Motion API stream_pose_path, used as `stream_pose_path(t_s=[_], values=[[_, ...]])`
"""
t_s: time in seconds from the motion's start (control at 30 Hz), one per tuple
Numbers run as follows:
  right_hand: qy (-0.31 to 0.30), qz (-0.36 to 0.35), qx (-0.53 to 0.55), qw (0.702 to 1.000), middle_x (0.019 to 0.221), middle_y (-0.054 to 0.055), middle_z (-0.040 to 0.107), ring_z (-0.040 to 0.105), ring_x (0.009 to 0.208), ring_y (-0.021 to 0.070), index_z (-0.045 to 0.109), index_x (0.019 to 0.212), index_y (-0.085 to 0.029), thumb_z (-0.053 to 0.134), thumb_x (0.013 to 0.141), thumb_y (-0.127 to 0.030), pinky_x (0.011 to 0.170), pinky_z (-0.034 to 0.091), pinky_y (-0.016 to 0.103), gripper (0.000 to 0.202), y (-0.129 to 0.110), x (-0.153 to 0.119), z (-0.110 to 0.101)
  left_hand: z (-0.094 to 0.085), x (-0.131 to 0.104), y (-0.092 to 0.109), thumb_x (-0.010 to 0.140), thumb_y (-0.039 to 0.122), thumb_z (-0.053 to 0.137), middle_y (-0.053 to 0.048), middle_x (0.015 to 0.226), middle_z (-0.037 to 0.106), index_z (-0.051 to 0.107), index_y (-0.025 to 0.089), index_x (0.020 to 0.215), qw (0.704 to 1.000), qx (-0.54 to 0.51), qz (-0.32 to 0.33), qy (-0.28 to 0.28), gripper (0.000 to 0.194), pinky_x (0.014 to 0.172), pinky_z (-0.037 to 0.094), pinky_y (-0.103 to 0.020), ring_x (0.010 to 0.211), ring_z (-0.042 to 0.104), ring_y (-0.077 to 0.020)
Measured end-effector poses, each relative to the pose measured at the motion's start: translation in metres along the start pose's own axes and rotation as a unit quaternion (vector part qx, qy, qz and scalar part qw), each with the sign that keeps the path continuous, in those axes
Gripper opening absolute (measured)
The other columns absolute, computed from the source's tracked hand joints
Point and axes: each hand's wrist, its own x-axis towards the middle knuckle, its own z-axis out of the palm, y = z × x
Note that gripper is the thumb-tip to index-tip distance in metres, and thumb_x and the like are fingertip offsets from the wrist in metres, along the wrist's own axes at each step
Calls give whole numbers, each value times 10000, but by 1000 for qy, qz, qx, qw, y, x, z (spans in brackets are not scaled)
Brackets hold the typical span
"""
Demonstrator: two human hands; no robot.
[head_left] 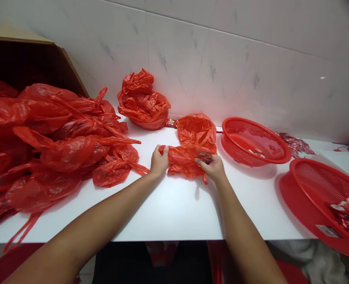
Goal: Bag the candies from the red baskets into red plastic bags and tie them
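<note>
A crumpled red plastic bag [183, 157] is stretched between my two hands above the white table [168, 213]. My left hand [159, 161] is closed on the bag's left end. At the right side, my right hand [211, 165] pinches the same bag, with some fingers partly hidden by the thin plastic. Just behind it stands an opened red bag [196, 128], its rim spread wide. The held bag overlaps the front of that one, and I cannot tell whether they touch.
Knotted red bags [71, 152] heap up at the left before a cardboard box [71, 71]. A bag-lined bowl shape [145, 106] stands by the wall. Two red baskets, one smaller [242, 154] and one larger [298, 205], hold small packets at the right.
</note>
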Motion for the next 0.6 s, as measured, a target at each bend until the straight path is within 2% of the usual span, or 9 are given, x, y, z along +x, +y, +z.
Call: stream_pose_path(t_s=[0.1, 0.17, 0.2, 0.27, 0.3, 0.33, 0.4, 0.5, 0.6], values=[[25, -72, -45, 996, 666, -39, 540, 375, 513, 102, 777, 1141, -222, 708, 883, -443, 536, 401, 283, 346, -10, -3, -1, -8, 7, 3, 900, 326, 668, -77, 1103, 642, 536, 230, 1050, 996, 31, 25, 83, 222, 936, 519, -405, 1035, 628, -227], [62, -121, -101, 986, 714, -16, 592, 439, 547, 120, 776, 1153, -243, 703, 884, -413, 570, 454, 294, 327, -19, -5, -1, -15, 2, 14, 865, 236, 690, -127, 1324, 589, 515, 237, 1159, 981, 64, 145, 108, 342, 1086, 454, -484, 1270, 558, -271], [68, -141, -126, 980, 723, -10, 611, 470, 563, 130, 768, 1177, -250, 702, 882, -393, 592, 481, 299, 335, -22, -6, -1, -16, -4, 21, 859, 200, 689, -129, 1371, 581, 514, 244, 1188, 961, 86, 249, 86, 376, 1128, 428, -512, 1336, 528, -284], [50, -178, -151, 971, 747, -1, 651, 533, 602, 145, 741, 1239, -255, 696, 873, -336, 645, 529, 310, 377, -27, -8, 2, -16, -20, 34, 873, 154, 666, -102, 1349, 635, 529, 265, 1224, 869, 127, 478, -32, 393, 1147, 438, -533, 1360, 543, -285], [29, -193, -149, 969, 795, 9, 683, 571, 637, 151, 722, 1274, -258, 688, 860, -295, 675, 549, 314, 418, -28, -10, 4, -13, -29, 38, 890, 141, 643, -87, 1312, 669, 536, 272, 1239, 812, 142, 556, -105, 388, 1130, 467, -525, 1337, 574, -279], [7, -205, -140, 969, 856, 18, 712, 601, 669, 155, 699, 1311, -260, 674, 842, -252, 695, 562, 314, 470, -29, -11, 6, -9, -37, 41, 908, 135, 619, -79, 1281, 693, 542, 272, 1254, 774, 155, 591, -164, 380, 1107, 498, -505, 1309, 603, -269], [-22, -208, -115, 971, 934, 23, 736, 612, 662, 143, 655, 1369, -264, 630, 817, -190, 673, 561, 299, 557, -28, -12, 9, 0, -46, 43, 945, 162, 579, -109, 1264, 706, 547, 232, 1281, 757, 187, 588, -216, 344, 1053, 543, -477, 1264, 636, -270], [-1, -166, -79, 983, 958, 20, 729, 498, 513, 91, 621, 1384, -244, 584, 839, -181, 530, 475, 257, 550, -24, -12, 10, 6, -43, 38, 983, 247, 550, -159, 1316, 680, 565, 173, 1302, 791, 266, 514, -199, 327, 1003, 557, -489, 1240, 639, -303], [50, -121, -51, 990, 997, 34, 715, 455, 472, 71, 633, 1334, -220, 592, 870, -228, 476, 408, 248, 466, -22, -9, 4, -1, -31, 33, 977, 251, 555, -150, 1281, 689, 639, 165, 1259, 792, 370, 446, -194, 306, 957, 538, -512, 1147, 641, -317]])
